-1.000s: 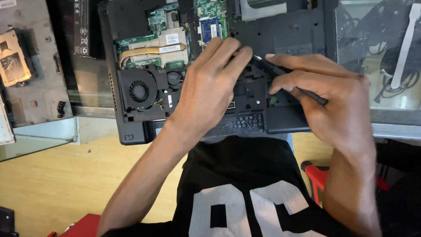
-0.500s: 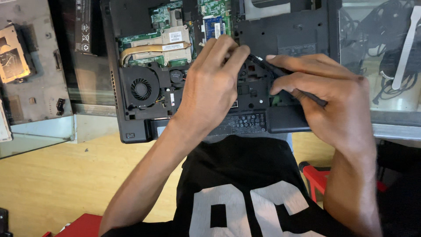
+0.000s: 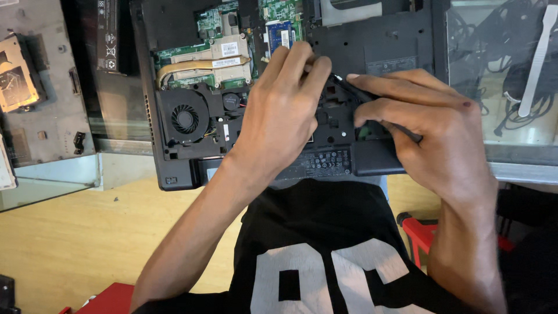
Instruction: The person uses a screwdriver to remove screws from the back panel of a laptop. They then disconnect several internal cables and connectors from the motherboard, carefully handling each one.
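Laptop [image 3: 372, 46] lies underside up in front of me, base cover already off: fan [image 3: 185, 119], copper heat pipe [image 3: 192, 63] and green board exposed on its left half. Right half is not yet opened. My right hand [image 3: 430, 134] is closed round a black screwdriver [image 3: 349, 88], tip down at the laptop's middle. My left hand [image 3: 285, 116] rests there, fingers bunched and pinching at the tip; it hides the screw. Removed drive [image 3: 14, 81] lies left of the laptop, cables [image 3: 517, 87] to its right.
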